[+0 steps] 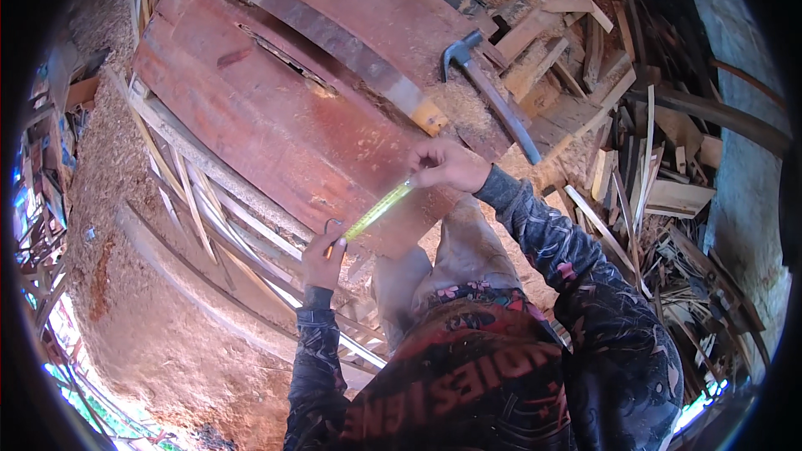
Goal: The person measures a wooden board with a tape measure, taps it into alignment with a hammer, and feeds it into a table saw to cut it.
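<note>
A yellow tape measure (376,212) is stretched at a slant between my two hands, over the near end of a reddish-brown board (276,138). My left hand (323,259) closes round the tape's lower end, where a little orange and a dark loop show; the case is mostly hidden by the fingers. My right hand (447,164) pinches the tape's upper end. Just beyond my right hand lies a long wooden beam (313,33) with a pale, bare end. A claw hammer (493,92) with a dark head rests to the right of the beam.
Long thin wood strips (225,209) lie along the board's left side on sawdust-covered ground (167,309). Wood offcuts (535,58) are piled at the far right, and more scrap wood (668,192) heaps beside a grey wall (743,117).
</note>
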Available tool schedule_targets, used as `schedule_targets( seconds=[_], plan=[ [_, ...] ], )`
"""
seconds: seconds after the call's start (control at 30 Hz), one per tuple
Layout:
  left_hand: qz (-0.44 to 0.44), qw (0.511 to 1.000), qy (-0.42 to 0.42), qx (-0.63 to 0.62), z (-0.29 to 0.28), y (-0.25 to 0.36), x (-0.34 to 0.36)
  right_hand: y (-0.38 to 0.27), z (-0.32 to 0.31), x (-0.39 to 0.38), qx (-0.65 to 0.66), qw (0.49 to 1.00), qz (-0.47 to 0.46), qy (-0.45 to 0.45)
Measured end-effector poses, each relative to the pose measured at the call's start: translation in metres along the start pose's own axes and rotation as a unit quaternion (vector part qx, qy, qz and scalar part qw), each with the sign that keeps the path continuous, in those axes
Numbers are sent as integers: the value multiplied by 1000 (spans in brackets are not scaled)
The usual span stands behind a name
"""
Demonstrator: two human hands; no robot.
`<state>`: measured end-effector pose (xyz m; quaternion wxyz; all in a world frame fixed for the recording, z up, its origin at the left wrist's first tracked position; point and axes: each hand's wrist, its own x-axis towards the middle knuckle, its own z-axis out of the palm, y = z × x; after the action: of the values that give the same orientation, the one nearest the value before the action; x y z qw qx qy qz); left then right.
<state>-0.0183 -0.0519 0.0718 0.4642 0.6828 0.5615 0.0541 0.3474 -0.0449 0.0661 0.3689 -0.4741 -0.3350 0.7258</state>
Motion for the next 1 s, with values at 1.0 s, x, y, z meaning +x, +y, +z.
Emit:
schedule_targets(
  seconds=[1.0],
  plan=[
    [-139,919,271,252,-205,-63,235,-5,-37,124,-499,822,-108,252]
  ],
)
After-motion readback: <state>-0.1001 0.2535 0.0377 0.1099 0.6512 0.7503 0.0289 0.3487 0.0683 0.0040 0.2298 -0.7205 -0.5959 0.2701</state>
